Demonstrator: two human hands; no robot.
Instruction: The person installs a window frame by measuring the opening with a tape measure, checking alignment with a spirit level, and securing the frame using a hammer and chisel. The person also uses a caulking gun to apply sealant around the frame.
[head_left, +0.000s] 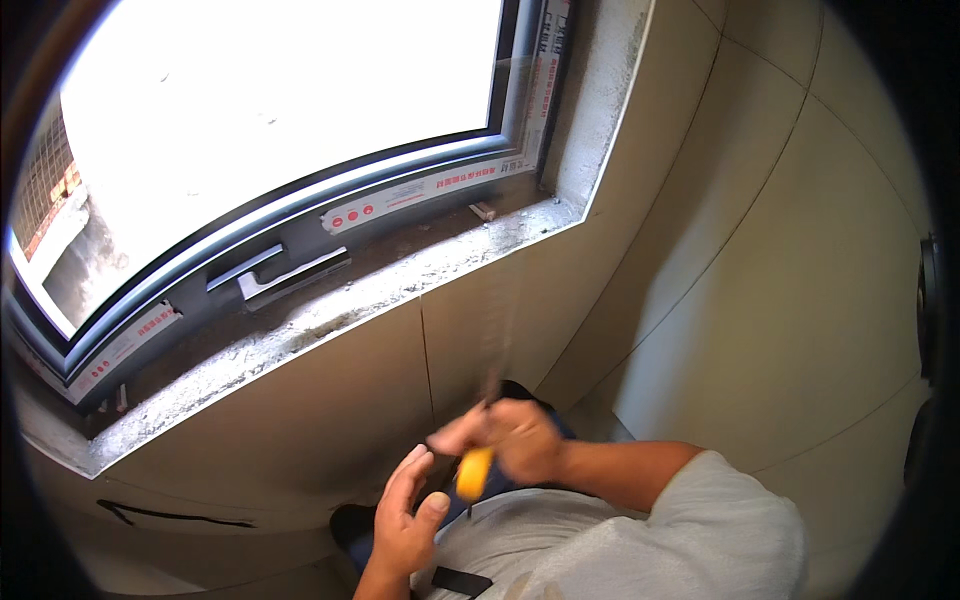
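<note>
My right hand [527, 440] is closed around a yellow tape measure [474, 474], whose case shows below the fingers. A pale, motion-blurred strip, seemingly its blade [500, 320], rises from that hand toward the window sill. Just to the left of the case, my left hand [405, 522] is open, with thumb and fingers apart and nothing in it. Both hands are in front of my body, below the rough window sill [370, 300]. How the right fingers hold the tape is partly smeared by motion.
A dark-framed window [410, 168] with printed protective film and a metal handle [292, 278] is ahead on the left. Small bits lie along its sill. Beige wall tiles [770, 300] rise at the right. A black mark [175, 517] is on the lower left tile.
</note>
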